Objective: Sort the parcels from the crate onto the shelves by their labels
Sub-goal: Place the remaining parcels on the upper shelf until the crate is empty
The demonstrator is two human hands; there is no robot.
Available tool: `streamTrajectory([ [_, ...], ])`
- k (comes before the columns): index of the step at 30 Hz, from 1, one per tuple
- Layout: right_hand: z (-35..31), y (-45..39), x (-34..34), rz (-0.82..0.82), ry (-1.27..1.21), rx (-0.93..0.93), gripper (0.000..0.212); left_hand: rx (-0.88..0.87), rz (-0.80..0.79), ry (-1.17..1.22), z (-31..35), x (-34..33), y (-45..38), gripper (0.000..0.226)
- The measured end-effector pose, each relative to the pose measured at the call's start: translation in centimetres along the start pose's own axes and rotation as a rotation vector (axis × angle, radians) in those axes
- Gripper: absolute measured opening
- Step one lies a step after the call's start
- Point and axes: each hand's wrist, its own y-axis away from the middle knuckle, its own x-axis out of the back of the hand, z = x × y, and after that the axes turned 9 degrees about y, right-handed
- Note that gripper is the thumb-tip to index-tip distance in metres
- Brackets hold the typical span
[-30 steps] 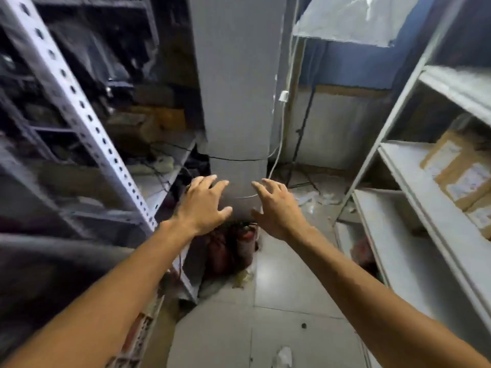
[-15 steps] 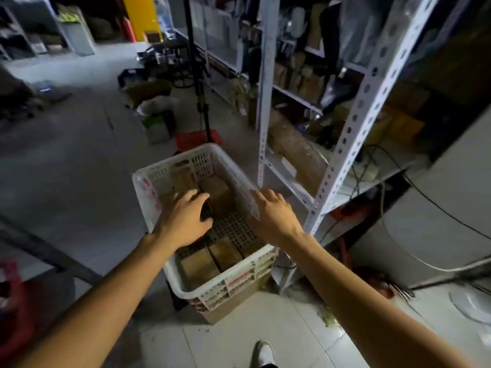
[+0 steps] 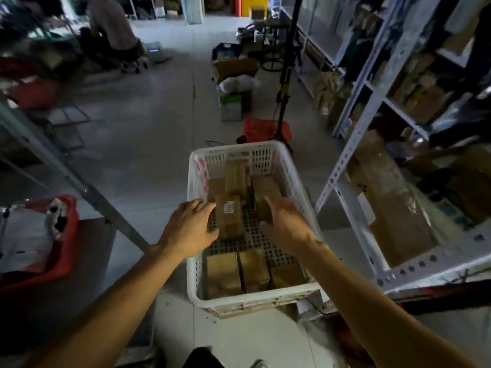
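A white perforated plastic crate (image 3: 305, 211) stands on the floor in front of me with several brown cardboard parcels inside. One upright parcel (image 3: 229, 219) with a small white label sits in the crate's middle. My left hand (image 3: 190, 229) hovers open at that parcel's left side, fingers spread, touching or nearly touching it. My right hand (image 3: 285, 224) is open over the crate's right half, beside another parcel (image 3: 264, 192). Neither hand holds anything. More parcels (image 3: 239, 272) lie along the crate's near wall.
White metal shelving (image 3: 353, 155) with boxes runs along the right. A diagonal shelf post (image 3: 66, 171) and a red bin (image 3: 63, 251) are at left. Beyond the crate stand a red basket (image 3: 265, 128), a black pole (image 3: 287, 65) and boxes. A person sits far back left.
My view swung from the pillar and right shelves round to the crate on the floor. Both hands, still open, now reach down into the crate around the labelled parcel.
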Motion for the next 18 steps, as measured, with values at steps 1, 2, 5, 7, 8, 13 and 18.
streamTrajectory([
  [1, -0.2, -0.9, -0.1, -0.014, 0.005, 0.008, 0.068, 0.021, -0.001, 0.002, -0.5, -0.1, -0.4, 0.068],
  [2, -0.5, -1.8, -0.3, -0.025, 0.008, 0.010, 0.068, 0.040, -0.006, 0.003, -0.9, -0.2, -1.0, 0.069],
  [5, -1.1, -4.3, -1.1, -0.071, 0.039, 0.025, 0.069, 0.065, -0.022, 0.002, -2.5, -0.4, -3.2, 0.070],
  [7, -1.3, -6.3, -1.9, -0.100, 0.047, 0.043, 0.069, 0.065, -0.028, 0.005, -3.5, -0.4, -5.3, 0.069],
  [8, -1.4, -7.4, -2.4, -0.115, 0.048, 0.038, 0.069, 0.062, -0.034, 0.012, -3.9, -0.4, -6.5, 0.069],
  [13, -2.0, -13.5, -4.3, -0.147, -0.014, -0.057, 0.066, 0.015, -0.134, 0.015, -6.4, -0.4, -14.1, 0.070],
  [18, -2.5, -19.8, -6.3, -0.225, -0.136, -0.203, 0.070, -0.063, -0.223, 0.059, -10.0, -0.8, -22.7, 0.064],
])
